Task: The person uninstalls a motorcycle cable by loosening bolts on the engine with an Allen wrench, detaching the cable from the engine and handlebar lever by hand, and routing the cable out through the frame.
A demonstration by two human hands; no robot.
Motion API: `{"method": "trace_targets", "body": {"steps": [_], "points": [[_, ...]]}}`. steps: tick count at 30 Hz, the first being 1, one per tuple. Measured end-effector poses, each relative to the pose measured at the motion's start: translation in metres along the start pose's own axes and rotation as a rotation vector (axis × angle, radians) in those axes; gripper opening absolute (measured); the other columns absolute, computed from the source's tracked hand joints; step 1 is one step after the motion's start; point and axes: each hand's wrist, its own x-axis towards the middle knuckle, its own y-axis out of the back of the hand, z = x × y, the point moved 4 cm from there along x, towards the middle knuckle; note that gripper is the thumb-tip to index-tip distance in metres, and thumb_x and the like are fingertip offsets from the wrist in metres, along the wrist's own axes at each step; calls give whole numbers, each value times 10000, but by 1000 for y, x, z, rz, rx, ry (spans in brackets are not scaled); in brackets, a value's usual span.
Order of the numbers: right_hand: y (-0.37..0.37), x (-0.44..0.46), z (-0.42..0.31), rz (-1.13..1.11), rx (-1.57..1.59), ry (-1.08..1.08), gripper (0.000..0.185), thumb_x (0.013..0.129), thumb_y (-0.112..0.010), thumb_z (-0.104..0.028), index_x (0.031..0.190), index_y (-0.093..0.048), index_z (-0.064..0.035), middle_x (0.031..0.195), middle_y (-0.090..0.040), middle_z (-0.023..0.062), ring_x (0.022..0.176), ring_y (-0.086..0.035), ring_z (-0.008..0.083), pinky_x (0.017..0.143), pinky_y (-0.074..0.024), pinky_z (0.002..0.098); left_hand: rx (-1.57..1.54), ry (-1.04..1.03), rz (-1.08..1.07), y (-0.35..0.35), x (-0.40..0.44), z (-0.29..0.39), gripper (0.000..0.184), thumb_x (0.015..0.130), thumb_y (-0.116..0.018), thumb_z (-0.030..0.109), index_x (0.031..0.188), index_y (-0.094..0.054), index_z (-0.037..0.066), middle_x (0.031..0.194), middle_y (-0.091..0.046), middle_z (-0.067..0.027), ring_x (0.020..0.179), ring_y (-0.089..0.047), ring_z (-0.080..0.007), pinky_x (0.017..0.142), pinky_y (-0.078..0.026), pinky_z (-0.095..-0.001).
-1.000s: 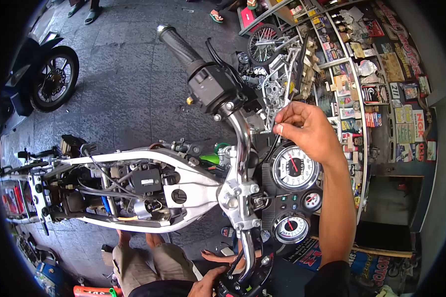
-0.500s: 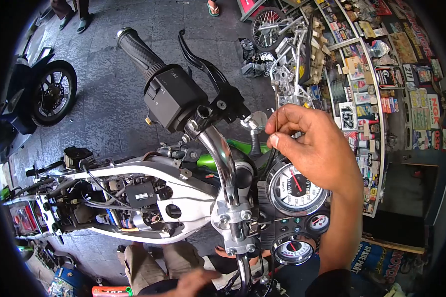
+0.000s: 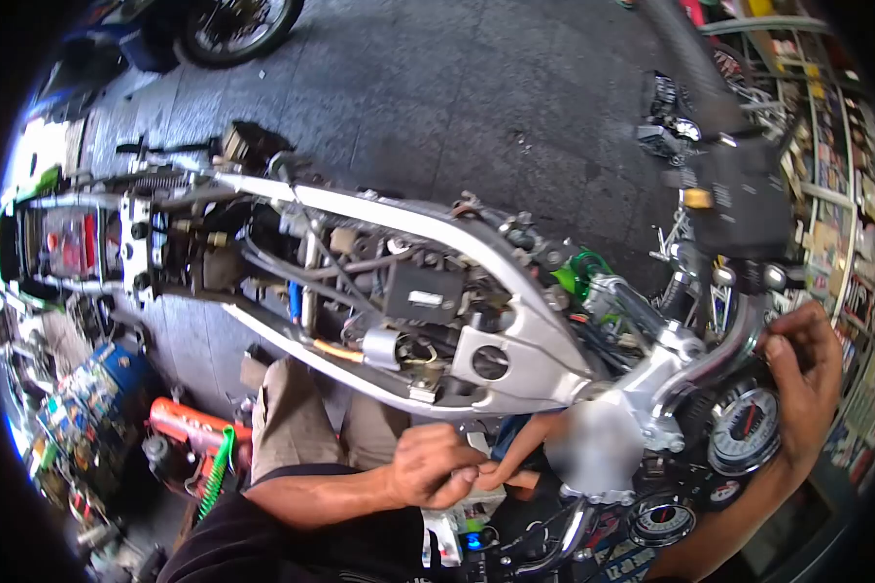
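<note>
My left hand (image 3: pixel 430 468) is over the lower middle of the view, its fingers curled in; anything inside is hidden. My right hand (image 3: pixel 809 361) reaches up from the lower right, with thumb and fingertips together beside the chrome handlebar (image 3: pixel 727 361). Whatever is between those fingertips is too small to tell. Just below and left of that hand is the larger round gauge (image 3: pixel 746 428); a smaller gauge (image 3: pixel 663 519) is lower down. The stripped motorcycle frame (image 3: pixel 520 367) stretches leftward, with a black box (image 3: pixel 425 295) and wiring inside it.
Another person's forearm (image 3: pixel 532 445) comes close to my left hand. The black switch housing (image 3: pixel 746 194) is at the upper right, blurred. A blue motorcycle's wheel (image 3: pixel 238 27) stands at the top left. Shelves of goods (image 3: pixel 836 219) line the right; a red tank (image 3: pixel 196 428) is lower left.
The view has swung left and down, so the frame and handlebar appear farther right. My left hand has moved up from the bottom edge and its fingers are now curled. My right hand stays near the gauges.
</note>
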Motion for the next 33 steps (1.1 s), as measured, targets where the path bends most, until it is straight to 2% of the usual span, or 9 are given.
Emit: {"method": "trace_targets", "body": {"steps": [5,11,13,16,19,29,31,32,33], "points": [[18,-1,15,19,-95,11,199,871,-625,-80,1036,-537,-13,935,-541,33,860,-491,94,803,-384,229,-73,142,-144,-17,-47,-19,129,765,-649,8,891,-646,-21,747,-623,-117,619,-613,-282,574,-512,-376],[28,-4,29,88,-66,125,260,896,-655,-117,1099,-536,-7,1003,-565,42,919,-525,101,881,-394,241,19,277,-28,11,-76,-52,111,796,-667,74,890,-639,21,770,-631,-99,656,-623,-283,608,-509,-378],[73,-5,60,0,-141,94,461,926,-639,-128,1323,-474,39,1176,-581,77,1055,-546,135,975,-383,273,43,312,-28,11,-90,-63,92,786,-659,75,850,-621,20,768,-624,-107,668,-622,-298,625,-513,-386],[79,-11,64,232,-116,134,455,926,-651,-133,1315,-494,43,1188,-583,83,1074,-555,152,979,-403,286,39,351,-33,12,-104,-74,91,783,-653,77,836,-611,16,759,-619,-116,662,-616,-305,622,-509,-393],[93,-12,67,199,-47,99,464,939,-641,-102,1334,-463,65,1253,-550,111,1131,-550,180,1019,-414,324,21,394,-36,10,-117,-87,87,787,-645,83,823,-604,15,750,-613,-122,659,-615,-312,618,-508,-401],[78,-6,49,326,-91,132,488,951,-615,-189,1345,-469,61,1198,-599,115,1048,-592,185,951,-439,291,57,460,-55,19,-132,-103,75,796,-657,46,843,-640,-10,761,-641,-164,690,-639,-352,636,-527,-422],[73,-10,43,323,-195,180,436,908,-678,-196,1256,-539,26,1077,-603,45,940,-566,111,855,-419,218,79,495,-66,19,-134,-104,74,812,-658,77,837,-634,12,769,-646,-147,705,-650,-339,653,-533,-414],[76,-10,39,128,-183,80,344,901,-697,-213,1158,-561,-30,954,-545,-33,840,-484,51,762,-375,187,82,497,-86,20,-129,-100,60,813,-655,60,829,-629,9,774,-645,-156,697,-650,-344,639,-532,-413],[54,-13,26,228,-193,101,262,883,-712,-203,1043,-551,-73,843,-439,-76,742,-372,26,672,-293,172,100,440,-103,21,-122,-94,65,796,-657,50,833,-630,4,768,-644,-153,669,-642,-348,626,-529,-421]]}}
